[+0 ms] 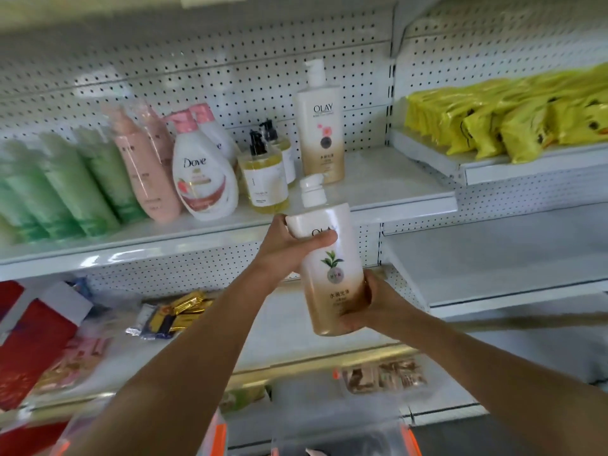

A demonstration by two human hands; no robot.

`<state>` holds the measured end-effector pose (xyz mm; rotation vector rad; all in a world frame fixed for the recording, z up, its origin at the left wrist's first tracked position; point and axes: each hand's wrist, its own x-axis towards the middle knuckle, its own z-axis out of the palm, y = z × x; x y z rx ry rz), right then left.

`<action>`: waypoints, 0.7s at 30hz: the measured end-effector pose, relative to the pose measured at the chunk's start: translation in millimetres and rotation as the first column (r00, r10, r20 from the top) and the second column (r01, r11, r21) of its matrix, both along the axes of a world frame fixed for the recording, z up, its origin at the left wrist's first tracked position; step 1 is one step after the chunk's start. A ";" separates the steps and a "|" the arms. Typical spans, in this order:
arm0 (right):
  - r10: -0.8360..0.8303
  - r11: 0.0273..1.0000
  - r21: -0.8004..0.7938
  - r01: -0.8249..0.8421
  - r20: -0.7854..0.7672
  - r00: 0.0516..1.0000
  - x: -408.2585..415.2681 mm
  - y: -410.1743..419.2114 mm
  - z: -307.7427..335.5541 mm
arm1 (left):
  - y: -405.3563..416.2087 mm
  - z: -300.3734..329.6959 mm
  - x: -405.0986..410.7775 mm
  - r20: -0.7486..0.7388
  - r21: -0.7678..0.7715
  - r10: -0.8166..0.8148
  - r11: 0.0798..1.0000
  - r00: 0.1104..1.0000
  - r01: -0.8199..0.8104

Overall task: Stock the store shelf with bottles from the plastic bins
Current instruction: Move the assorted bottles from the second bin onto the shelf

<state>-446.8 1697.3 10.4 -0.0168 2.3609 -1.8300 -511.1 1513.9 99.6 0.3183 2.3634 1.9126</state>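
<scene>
Both hands hold a white-and-gold Olay pump bottle (332,274) with a green leaf label, just below and in front of the middle shelf (394,195). My left hand (289,245) grips its upper part, thumb across the front. My right hand (375,307) wraps around its base from the right. A second Olay bottle (320,126) with a pink flower label stands upright on that shelf, right behind the held one. To its left stand two yellow pump bottles (263,169), Dove bottles (204,179), pink bottles (144,166) and green tubes (59,185).
Shelf space to the right of the standing Olay bottle is bare. Yellow packets (510,120) fill the right-hand shelf. The lower shelf holds red boxes (29,343) and gold sachets (177,314). Clear plastic bins with orange rims (220,436) sit at the bottom edge.
</scene>
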 end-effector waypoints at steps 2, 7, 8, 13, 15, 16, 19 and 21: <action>-0.030 1.000 -0.007 0.029 -0.049 0.998 -2.1 -0.7 15.0 | 1.4 16.5 -1.6 -0.043 0.005 -0.010 1.000 0.999 0.010; -0.086 0.996 -0.039 0.081 -0.154 0.984 -19.0 2.1 53.1 | 9.0 54.8 -13.5 -0.134 0.042 -0.023 0.999 0.991 0.029; -0.096 0.995 -0.045 0.090 -0.174 0.980 -24.7 4.2 60.5 | 12.1 62.9 -17.3 -0.156 0.052 -0.025 0.998 0.987 0.034; -0.134 0.991 -0.041 0.128 -0.267 0.954 -62.0 17.1 94.1 | 27.7 97.8 -41.9 -0.241 0.080 0.032 0.997 0.970 -0.013; -0.141 0.990 -0.038 0.135 -0.286 0.948 -78.4 21.6 103.6 | 33.9 106.6 -53.3 -0.270 0.099 0.062 0.994 0.961 -0.036; -0.147 0.989 -0.036 0.142 -0.297 0.944 -86.4 23.2 107.1 | 36.6 110.3 -59.1 -0.280 0.101 0.070 0.994 0.958 -0.043; -0.175 0.984 -0.025 0.177 -0.330 0.927 -109.2 26.5 114.3 | 43.8 119.0 -76.2 -0.303 0.073 0.082 0.995 0.949 -0.063; -0.181 0.983 -0.028 0.183 -0.345 0.921 -124.1 28.1 116.1 | 47.9 120.9 -88.1 -0.315 0.061 0.086 0.996 0.945 -0.071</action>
